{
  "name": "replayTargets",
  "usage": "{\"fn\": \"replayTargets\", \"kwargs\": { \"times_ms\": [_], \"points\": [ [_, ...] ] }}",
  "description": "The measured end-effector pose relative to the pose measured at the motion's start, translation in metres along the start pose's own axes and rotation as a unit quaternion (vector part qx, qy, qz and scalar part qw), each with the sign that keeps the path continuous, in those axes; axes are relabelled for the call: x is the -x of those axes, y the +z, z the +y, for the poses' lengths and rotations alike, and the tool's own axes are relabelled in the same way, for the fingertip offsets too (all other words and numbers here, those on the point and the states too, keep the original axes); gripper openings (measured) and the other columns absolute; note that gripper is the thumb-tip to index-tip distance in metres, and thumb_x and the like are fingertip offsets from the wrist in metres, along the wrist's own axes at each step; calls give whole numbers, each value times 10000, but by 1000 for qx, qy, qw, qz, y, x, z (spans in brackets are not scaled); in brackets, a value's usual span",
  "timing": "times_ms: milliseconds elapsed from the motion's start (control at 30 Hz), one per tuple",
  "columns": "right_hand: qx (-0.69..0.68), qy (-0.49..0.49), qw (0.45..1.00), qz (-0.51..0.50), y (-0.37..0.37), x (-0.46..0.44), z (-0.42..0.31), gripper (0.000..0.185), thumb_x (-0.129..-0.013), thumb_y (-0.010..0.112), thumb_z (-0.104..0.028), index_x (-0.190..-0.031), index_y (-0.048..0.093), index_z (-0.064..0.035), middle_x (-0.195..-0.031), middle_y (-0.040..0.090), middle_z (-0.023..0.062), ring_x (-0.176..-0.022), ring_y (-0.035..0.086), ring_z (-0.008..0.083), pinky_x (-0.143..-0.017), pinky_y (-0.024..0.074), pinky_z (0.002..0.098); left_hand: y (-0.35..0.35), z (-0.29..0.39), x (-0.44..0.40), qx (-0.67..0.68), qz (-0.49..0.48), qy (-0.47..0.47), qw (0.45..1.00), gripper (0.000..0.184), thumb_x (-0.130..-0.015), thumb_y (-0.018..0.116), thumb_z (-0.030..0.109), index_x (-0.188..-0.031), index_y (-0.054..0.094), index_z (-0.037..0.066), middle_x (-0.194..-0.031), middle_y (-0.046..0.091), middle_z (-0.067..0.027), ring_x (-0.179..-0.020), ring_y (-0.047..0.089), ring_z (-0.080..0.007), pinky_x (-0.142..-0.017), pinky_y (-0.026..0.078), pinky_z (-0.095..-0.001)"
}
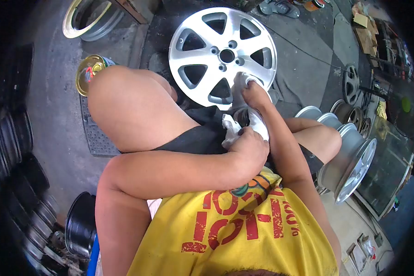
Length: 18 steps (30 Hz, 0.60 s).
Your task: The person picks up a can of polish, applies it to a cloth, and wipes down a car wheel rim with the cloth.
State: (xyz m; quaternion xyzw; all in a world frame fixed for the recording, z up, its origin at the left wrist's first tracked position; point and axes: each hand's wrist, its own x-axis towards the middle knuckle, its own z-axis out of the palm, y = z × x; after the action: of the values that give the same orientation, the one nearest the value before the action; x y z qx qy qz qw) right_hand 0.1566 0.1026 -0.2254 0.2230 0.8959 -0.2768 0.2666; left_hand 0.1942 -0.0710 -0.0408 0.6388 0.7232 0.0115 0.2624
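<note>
A silver alloy wheel rim (226,37) with broad spokes lies face up in front of my knees. My right hand (256,95) is closed on a white cloth (240,85) and holds it against the wheel's near edge. Closer to my body, my left hand (249,146) grips a bunched part of white cloth (231,129). White fabric also runs between the two hands, and I cannot tell whether it is all one piece. A small dark shape shows within the folds near my left hand, too unclear to name.
An open tin can (83,76) stands beside my left knee, near a dark textured mat (94,133). Silver wheel rims (349,161) stand on the right, by a glass panel (384,170). Dark rims (80,225) line the left side. Another rim (96,25) lies at upper left.
</note>
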Motion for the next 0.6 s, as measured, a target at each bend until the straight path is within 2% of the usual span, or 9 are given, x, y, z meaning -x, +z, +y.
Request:
{"fn": "replayTargets", "kwargs": {
  "times_ms": [100, 167, 200, 267, 467, 600],
  "points": [
    [3, 22, 999, -31, -6, 1, 0, 515, -802, 551, -216, -1230, 600, 66, -1204, 613, 324, -1158, 594, 433, -994, 457, 443, 3, 1, 0, -21, 20, -26, 999, 391, -926, 535, 216, -1274, 575, 44, -986, 668, -89, -916, 638, -223, -746, 415, -365],
    [11, -19, 1000, 0, 1, 0, 3, 524, -820, 558, -261, -1171, 606, 126, -1163, 625, 341, -1116, 616, 440, -980, 463, 439, 4, 1, -1, -8, 18, -16, 1000, 391, -925, 535, 217, -1273, 576, 43, -983, 669, -89, -915, 638, -223, -746, 415, -365],
    [9, -19, 1000, 0, -3, 2, -1, 524, -820, 558, -261, -1171, 606, 126, -1163, 625, 341, -1116, 616, 440, -980, 463, 439, 4, 0, -1, 3, 18, -6, 1000, 392, -925, 536, 218, -1272, 577, 42, -980, 670, -88, -915, 638, -223, -746, 415, -364],
    [65, -39, 996, -55, -17, 8, -12, 524, -811, 565, -260, -1165, 611, 123, -1156, 629, 339, -1117, 617, 438, -979, 464, 438, 2, -1, 0, -7, 17, -8, 1000, 391, -925, 535, 217, -1272, 579, 42, -976, 670, -89, -914, 638, -223, -746, 416, -364],
    [4, 19, 1000, -20, -5, -2, 3, 524, -810, 562, -258, -1170, 612, 119, -1158, 629, 339, -1135, 612, 430, -990, 459, 431, 2, -1, 0, -2, 18, -13, 1000, 401, -922, 537, 213, -1282, 582, 40, -973, 672, -90, -911, 637, -224, -745, 421, -360],
    [3, -8, 1000, -7, 3, -1, 4, 514, -811, 564, -247, -1173, 610, 116, -1156, 631, 336, -1127, 619, 426, -987, 463, 429, 6, -1, 0, 4, 42, -14, 999, 390, -915, 542, 204, -1266, 592, 42, -957, 672, -90, -889, 640, -226, -745, 423, -360]
  ]
}}
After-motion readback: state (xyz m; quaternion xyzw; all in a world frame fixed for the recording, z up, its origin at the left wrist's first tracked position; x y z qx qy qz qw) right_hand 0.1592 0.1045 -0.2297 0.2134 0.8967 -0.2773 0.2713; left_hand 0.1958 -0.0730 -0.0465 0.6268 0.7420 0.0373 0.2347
